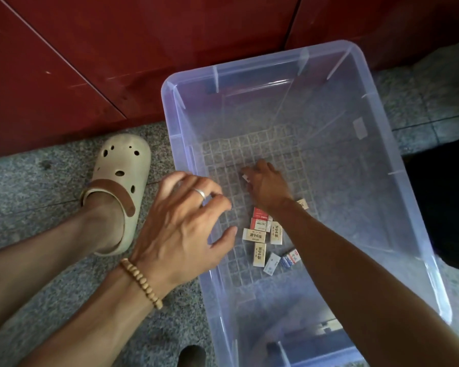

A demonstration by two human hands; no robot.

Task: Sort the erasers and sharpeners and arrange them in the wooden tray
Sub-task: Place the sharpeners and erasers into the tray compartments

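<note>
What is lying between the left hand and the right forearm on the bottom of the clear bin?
In the head view, a cluster of erasers lies on the bin floor between the left hand and the right forearm.

Both forearms are bare, with no sleeves in view. The left hand (182,229) wears a plain silver ring (200,193) on one finger, and a bracelet of small round tan wooden beads (141,283) circles its wrist, at about 7 o'clock from the knuckles. The right hand (266,185) wears nothing. The bare left foot sits in a cream perforated clog (119,181) with a brown heel strap.
</note>
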